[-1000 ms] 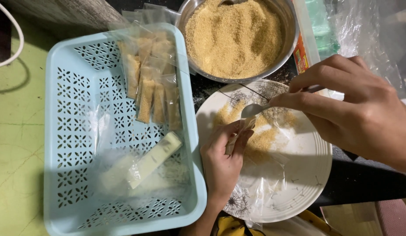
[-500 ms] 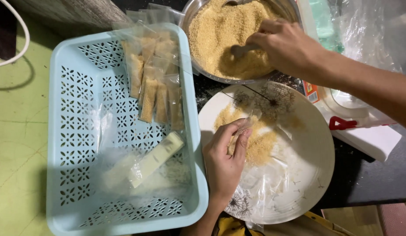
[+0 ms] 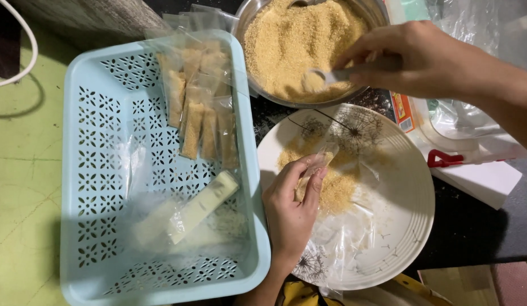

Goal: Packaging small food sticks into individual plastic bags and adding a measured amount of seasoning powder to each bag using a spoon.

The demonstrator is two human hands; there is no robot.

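Your left hand [image 3: 289, 212] sits low in the middle of the frame, over the white plate [image 3: 399, 226], with its fingers pinched together on a small clear plastic pouch [image 3: 314, 170] held slanted above a heap of brown sugar [image 3: 337, 190] on that plate. Your right hand [image 3: 422, 59] comes in from the upper right, fingers clamped on the handle of a small spoon [image 3: 323, 78] whose bowl, loaded with sugar, lies over the metal bowl [image 3: 368, 11] full of the same brown grains at the top centre. Left of the plate stands a pale blue perforated basket [image 3: 104, 170]; in its upper part lie several narrow clear packets [image 3: 198, 107] filled with brown sugar, side by side, and lower down a loose stack of empty clear pouches [image 3: 201, 204]. At the right edge you have a clear container with a red clip [image 3: 445, 158] and a red and orange label strip [image 3: 400, 110] just beside the plate rim. Crumpled clear film [image 3: 343, 243] covers the plate's lower part
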